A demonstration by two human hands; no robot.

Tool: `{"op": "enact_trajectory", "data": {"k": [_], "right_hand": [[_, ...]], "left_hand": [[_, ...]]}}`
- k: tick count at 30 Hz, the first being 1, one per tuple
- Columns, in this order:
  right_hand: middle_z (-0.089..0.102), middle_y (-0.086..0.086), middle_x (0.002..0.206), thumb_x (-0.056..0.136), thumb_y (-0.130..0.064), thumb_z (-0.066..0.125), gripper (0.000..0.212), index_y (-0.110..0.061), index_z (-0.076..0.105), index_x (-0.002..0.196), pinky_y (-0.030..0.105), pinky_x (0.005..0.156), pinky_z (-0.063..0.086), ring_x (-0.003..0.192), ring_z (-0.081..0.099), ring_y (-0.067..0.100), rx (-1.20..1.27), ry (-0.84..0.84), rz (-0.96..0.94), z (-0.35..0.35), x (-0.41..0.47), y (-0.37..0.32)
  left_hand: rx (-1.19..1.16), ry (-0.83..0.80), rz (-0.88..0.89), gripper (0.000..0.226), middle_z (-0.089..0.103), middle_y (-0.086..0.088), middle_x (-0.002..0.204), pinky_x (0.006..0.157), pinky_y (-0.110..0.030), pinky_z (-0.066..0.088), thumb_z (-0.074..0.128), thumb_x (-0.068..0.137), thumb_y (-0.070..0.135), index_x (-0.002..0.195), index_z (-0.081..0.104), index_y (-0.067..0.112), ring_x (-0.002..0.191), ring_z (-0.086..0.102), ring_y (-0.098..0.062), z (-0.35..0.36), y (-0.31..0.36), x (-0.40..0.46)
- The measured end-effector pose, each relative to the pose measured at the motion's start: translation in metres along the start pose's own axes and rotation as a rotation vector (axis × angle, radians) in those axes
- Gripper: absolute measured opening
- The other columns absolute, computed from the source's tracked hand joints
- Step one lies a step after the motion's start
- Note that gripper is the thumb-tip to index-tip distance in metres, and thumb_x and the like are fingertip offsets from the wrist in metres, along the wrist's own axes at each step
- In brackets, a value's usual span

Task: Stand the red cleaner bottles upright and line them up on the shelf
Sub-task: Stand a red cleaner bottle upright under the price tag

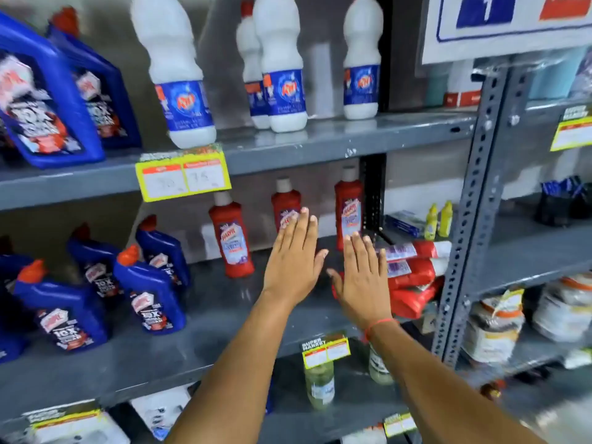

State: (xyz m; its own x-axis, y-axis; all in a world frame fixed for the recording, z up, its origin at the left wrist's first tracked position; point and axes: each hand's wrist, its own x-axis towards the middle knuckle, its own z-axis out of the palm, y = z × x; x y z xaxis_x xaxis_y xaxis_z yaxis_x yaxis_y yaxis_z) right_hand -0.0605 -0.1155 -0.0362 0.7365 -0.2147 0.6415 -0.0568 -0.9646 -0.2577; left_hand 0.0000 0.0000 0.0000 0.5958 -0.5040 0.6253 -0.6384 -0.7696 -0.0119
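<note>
Both hands were spread flat, empty. Fallen red bottles [413,277] lay just right of the right hand [362,270], long axes sideways, caps pointing right. Left hand [294,261] was farther.

free: bare shelf [208,322] front, between blue bottles [147,293] and lying red bottles [413,277] | blocked right: that red pile against the upright post [464,251] | back: three standing red bottles [232,241], gaps between | overhead: upper shelf edge [304,152], price tag [184,176]
</note>
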Motion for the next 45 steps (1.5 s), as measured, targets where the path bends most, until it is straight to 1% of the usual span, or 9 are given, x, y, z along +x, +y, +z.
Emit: {"op": "enact_trajectory", "data": {"k": [5, 12, 15, 19, 22, 26, 35, 41, 45], "right_hand": [[0.048, 0.021, 0.135, 0.089, -0.044, 0.031, 0.060, -0.003, 0.039, 0.131, 0.049, 0.107, 0.034, 0.127, 0.042, 0.037, 0.246, -0.158, 0.226, 0.057, -0.022, 0.026], [0.062, 0.019, 0.097, 0.084, -0.025, 0.059, 0.034, 0.000, 0.049, 0.105, 0.041, 0.090, 0.043, 0.093, 0.057, 0.032, 1.040, -0.109, 1.217, 0.106, -0.008, 0.033], [0.057, 0.007, 0.070, 0.080, -0.019, 0.064, 0.037, 0.003, 0.053, 0.108, 0.042, 0.076, 0.049, 0.066, 0.054, 0.024, 1.244, -0.098, 1.341, 0.115, 0.011, 0.044], [0.063, 0.014, 0.093, 0.075, -0.006, 0.069, 0.041, 0.001, 0.055, 0.113, 0.036, 0.068, 0.050, 0.079, 0.060, 0.026, 1.379, -0.013, 1.398, 0.125, 0.018, 0.050], [0.065, 0.020, 0.109, 0.073, -0.006, 0.071, 0.043, -0.003, 0.055, 0.113, 0.049, 0.094, 0.048, 0.100, 0.062, 0.034, 1.336, -0.012, 1.404, 0.130, 0.015, 0.048], [0.066, 0.018, 0.108, 0.070, -0.006, 0.073, 0.033, -0.012, 0.057, 0.098, 0.051, 0.098, 0.045, 0.102, 0.062, 0.034, 1.253, -0.051, 1.316, 0.131, 0.009, 0.047], [0.068, 0.006, 0.094, 0.070, -0.001, 0.071, 0.035, -0.023, 0.055, 0.091, 0.034, 0.079, 0.053, 0.085, 0.063, 0.020, 1.105, -0.337, 0.777, 0.123, 0.004, 0.036], [0.065, -0.004, 0.095, 0.066, 0.002, 0.072, 0.042, -0.007, 0.061, 0.106, -0.005, 0.057, 0.037, 0.085, 0.060, 0.009, 0.929, -0.527, 0.452, 0.135, 0.021, -0.005], [0.070, 0.006, 0.104, 0.067, -0.002, 0.070, 0.038, -0.005, 0.060, 0.103, 0.018, 0.075, 0.048, 0.092, 0.063, 0.016, 0.800, -0.651, 0.255, 0.151, 0.035, -0.039]], "left_hand": [[-0.099, -0.266, -0.129, 0.058, 0.015, -0.012, 0.154, 0.117, -0.037, 0.010, 0.033, 0.092, 0.038, 0.140, 0.016, 0.009, 0.142, 0.012, -0.026, 0.064, -0.012, 0.014], [-0.611, -0.772, -0.324, 0.035, 0.051, -0.018, 0.131, 0.106, -0.033, 0.034, 0.043, 0.092, 0.012, 0.124, 0.047, -0.001, 0.121, 0.046, -0.026, 0.139, -0.003, 0.062], [-0.690, -0.947, -0.364, 0.032, 0.056, -0.016, 0.124, 0.089, -0.021, 0.041, 0.048, 0.089, 0.007, 0.119, 0.052, -0.002, 0.115, 0.052, -0.025, 0.155, -0.001, 0.081], [-0.808, -1.155, -0.430, 0.037, 0.054, -0.008, 0.110, 0.079, -0.019, 0.044, 0.053, 0.086, 0.007, 0.122, 0.049, 0.005, 0.104, 0.049, -0.018, 0.156, -0.014, 0.095], [-0.829, -1.179, -0.465, 0.037, 0.055, -0.009, 0.110, 0.093, -0.031, 0.043, 0.055, 0.084, 0.005, 0.121, 0.050, 0.005, 0.103, 0.051, -0.018, 0.154, -0.016, 0.097], [-0.882, -1.208, -0.464, 0.042, 0.055, -0.008, 0.115, 0.082, -0.021, 0.044, 0.054, 0.085, 0.004, 0.126, 0.045, 0.006, 0.101, 0.052, -0.013, 0.143, -0.021, 0.090], [-1.009, -0.956, -0.565, 0.055, 0.041, -0.012, 0.137, 0.089, -0.032, 0.046, 0.059, 0.081, 0.001, 0.130, 0.034, 0.008, 0.112, 0.044, -0.016, 0.111, -0.066, 0.033], [-0.914, -0.758, -0.597, 0.054, 0.055, -0.006, 0.118, 0.090, -0.021, 0.046, 0.067, 0.072, 0.000, 0.120, 0.043, 0.010, 0.109, 0.051, -0.017, 0.093, -0.119, -0.005], [-0.894, -0.603, -0.673, 0.065, 0.054, -0.006, 0.126, 0.105, -0.037, 0.038, 0.067, 0.068, -0.006, 0.124, 0.042, 0.012, 0.118, 0.049, -0.021, 0.087, -0.151, -0.040]]}}
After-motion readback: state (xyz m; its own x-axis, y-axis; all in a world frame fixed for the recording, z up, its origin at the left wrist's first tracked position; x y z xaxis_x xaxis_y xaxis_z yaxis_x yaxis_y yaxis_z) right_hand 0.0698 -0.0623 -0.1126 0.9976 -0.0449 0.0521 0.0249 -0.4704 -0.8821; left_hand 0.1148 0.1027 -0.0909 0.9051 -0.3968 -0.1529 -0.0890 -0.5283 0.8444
